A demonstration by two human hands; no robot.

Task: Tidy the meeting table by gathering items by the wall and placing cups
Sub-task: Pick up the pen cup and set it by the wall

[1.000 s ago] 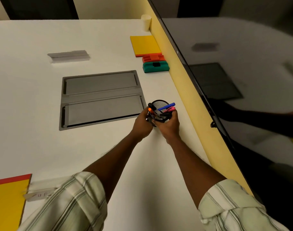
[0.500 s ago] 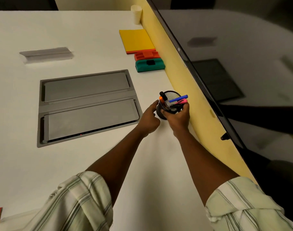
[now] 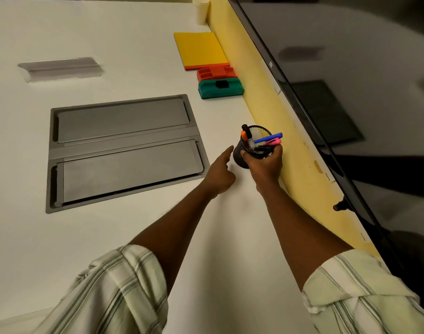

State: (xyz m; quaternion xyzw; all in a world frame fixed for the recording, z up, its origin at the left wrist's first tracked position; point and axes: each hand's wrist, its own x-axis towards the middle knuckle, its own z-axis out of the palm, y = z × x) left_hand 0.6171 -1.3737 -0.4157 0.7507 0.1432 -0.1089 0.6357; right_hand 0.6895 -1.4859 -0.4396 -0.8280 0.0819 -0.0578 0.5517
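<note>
On the table [image 3: 109,237] by the wall [image 3: 261,100] | right hand [image 3: 264,167] grips the pen cup [image 3: 238,155] | left hand [image 3: 219,173] holds nothing, forefinger out beside it.

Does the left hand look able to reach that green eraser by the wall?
Probably yes. The left hand holds nothing, and only bare table lies between it and the green eraser; the pen holder sits off to its right.

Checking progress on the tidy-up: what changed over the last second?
The left hand let go of the mesh pen holder; the right hand keeps gripping it and has moved it toward the yellow wall. The green eraser, yellow pad and paper cup stayed put.
</note>
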